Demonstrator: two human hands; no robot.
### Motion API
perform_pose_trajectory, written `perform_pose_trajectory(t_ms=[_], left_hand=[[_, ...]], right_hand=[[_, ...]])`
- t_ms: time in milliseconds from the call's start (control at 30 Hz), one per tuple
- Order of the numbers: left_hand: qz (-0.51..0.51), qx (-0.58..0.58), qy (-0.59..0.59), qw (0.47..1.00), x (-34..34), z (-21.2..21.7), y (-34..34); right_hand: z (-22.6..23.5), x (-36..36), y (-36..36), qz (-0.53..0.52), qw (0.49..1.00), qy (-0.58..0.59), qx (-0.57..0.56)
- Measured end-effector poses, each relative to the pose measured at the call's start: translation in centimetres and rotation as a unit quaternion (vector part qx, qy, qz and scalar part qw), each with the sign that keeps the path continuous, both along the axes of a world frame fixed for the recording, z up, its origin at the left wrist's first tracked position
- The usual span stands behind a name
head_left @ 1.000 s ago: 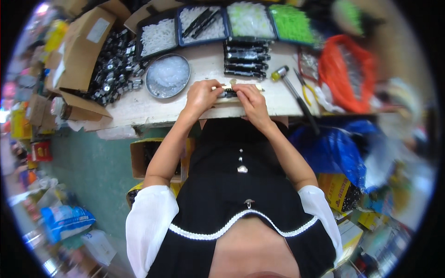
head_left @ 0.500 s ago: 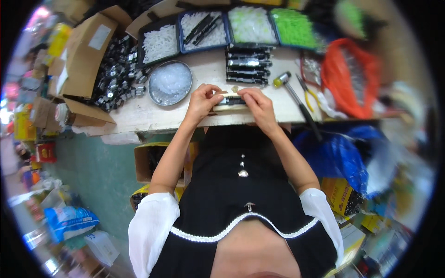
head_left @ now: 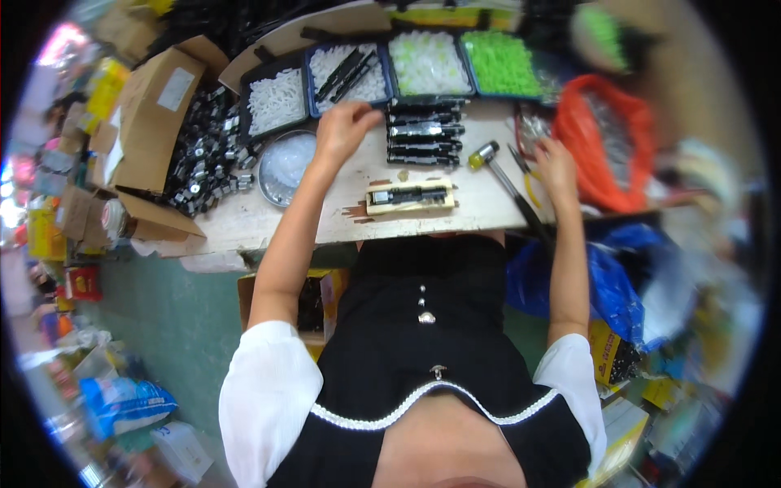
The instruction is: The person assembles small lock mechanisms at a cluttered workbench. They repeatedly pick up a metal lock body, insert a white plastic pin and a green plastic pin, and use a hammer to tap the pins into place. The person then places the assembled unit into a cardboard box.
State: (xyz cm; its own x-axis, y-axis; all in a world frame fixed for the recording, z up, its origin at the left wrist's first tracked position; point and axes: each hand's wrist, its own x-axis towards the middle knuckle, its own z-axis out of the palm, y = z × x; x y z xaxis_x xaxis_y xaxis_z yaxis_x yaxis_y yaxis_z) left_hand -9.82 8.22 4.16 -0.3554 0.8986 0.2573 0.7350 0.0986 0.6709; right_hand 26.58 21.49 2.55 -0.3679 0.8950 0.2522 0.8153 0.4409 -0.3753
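Note:
My left hand [head_left: 343, 134] is raised over the table, beside the blue tray of white plastic parts [head_left: 325, 69]. Its fingers are curled toward the thumb; anything between them is too small to make out. At the right, my right hand [head_left: 556, 169] reaches to a small container of clear pieces [head_left: 533, 126], fingertips drawn together at its edge; what they pinch is hidden. Between my hands, near the table's front edge, a cream block [head_left: 447, 192] cradles a slim black part [head_left: 411, 196] with a shiny end. Neither hand touches it.
A stack of black parts [head_left: 423, 130] lies behind the block. A hammer [head_left: 508, 180] and yellow-handled pliers [head_left: 533, 189] lie beside my right hand, near a red bag [head_left: 643, 154]. Left are a metal bowl [head_left: 264, 183] and black-and-silver pieces [head_left: 203, 154]. Green parts [head_left: 500, 65] fill a tray.
Both hands have left the cream block and moved apart: the left up toward the trays, the right across to the small container. The black part stays in the block.

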Motion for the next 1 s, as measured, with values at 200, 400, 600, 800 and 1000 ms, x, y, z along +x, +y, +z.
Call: perform_pose_trajectory(t_ms=[200, 400, 600, 800, 1000], left_hand=[[0.056, -0.094, 0.217, 0.97, -1.6, 0.3, 7.5], [0.03, -0.034, 0.169, 0.985, -4.0, -1.8, 9.4], [0.032, 0.037, 0.094, 0.994, -5.3, -1.5, 9.4], [-0.009, 0.04, -0.299, 0.953, -5.1, 1.1, 7.7], [-0.059, 0.104, -0.478, 0.87, -3.1, 2.3, 3.7]], right_hand=[[0.2, -1.1, 0.9, -0.047, 0.986, -0.159, -0.018], [-1.2, -1.2, 2.0, -0.021, 0.985, -0.171, -0.02], [-0.3, -0.8, 3.4, -0.006, 0.983, -0.125, -0.133], [-2.0, -1.1, 5.0, -0.068, 0.984, -0.127, -0.105], [-1.5, -2.3, 4.4, -0.081, 0.987, -0.118, -0.072]])
